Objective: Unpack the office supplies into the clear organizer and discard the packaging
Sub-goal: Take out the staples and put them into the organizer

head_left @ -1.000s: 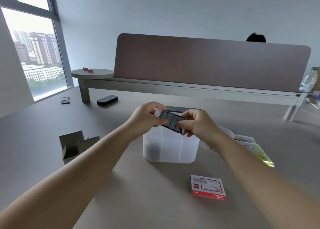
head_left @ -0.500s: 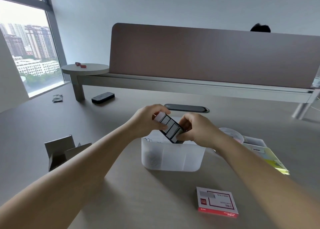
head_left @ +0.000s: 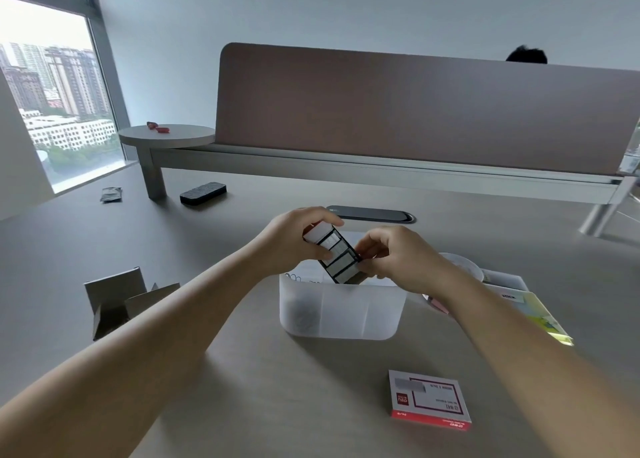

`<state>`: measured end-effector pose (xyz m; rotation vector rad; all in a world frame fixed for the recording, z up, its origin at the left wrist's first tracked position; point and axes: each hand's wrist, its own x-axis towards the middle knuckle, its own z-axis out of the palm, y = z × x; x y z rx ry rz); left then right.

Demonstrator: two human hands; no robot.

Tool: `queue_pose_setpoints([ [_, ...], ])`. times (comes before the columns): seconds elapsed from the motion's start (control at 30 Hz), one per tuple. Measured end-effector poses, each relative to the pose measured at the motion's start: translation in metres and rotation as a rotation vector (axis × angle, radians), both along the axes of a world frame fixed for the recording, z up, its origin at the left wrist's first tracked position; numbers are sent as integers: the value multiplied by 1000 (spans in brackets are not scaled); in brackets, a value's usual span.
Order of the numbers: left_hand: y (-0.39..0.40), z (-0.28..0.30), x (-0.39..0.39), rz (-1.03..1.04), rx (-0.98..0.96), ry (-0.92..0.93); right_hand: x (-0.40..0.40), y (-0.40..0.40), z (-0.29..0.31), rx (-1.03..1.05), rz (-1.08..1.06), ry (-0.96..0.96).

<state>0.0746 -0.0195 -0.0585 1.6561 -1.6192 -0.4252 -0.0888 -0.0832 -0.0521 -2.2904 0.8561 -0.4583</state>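
Since a half-second ago the pack [head_left: 335, 258] has tilted steeper, its low end dipping toward the organizer [head_left: 341, 310].

Left hand [head_left: 289, 241] pinches the upper end, right hand [head_left: 391, 258] the lower edge; long axis slants down-right, directly above the open bin.

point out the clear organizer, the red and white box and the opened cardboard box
clear organizer [head_left: 341, 314], head view, front wall
red and white box [head_left: 429, 397], head view, middle of its top face
opened cardboard box [head_left: 116, 289], head view, raised flap
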Motion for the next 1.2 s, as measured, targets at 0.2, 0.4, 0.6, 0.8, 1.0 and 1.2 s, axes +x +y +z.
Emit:
queue_pose_setpoints([
  [0.2, 2, 1, -1, 2, -24, -29, -2, -1, -4, 7, -8, -43],
  [0.4, 0, 0, -2, -9, -54, -56, -2, 1, -6, -18, -16, -70],
  [0.6, -1, 0, 0, -12, -59, -95, -1, 2, -7, -35, -52, -102],
  [0.8, -1, 1, -1, -25, -60, -120, -2, 6, -5, -31, -51, -87],
  [1.0, -3, 3, -3, -71, -81, -87, -1, 5, -4, -27, -59, -76],
  [1.2, -2, 5, 1, -77, -73, -4, -1, 4, -5, -34, -70, -136],
])
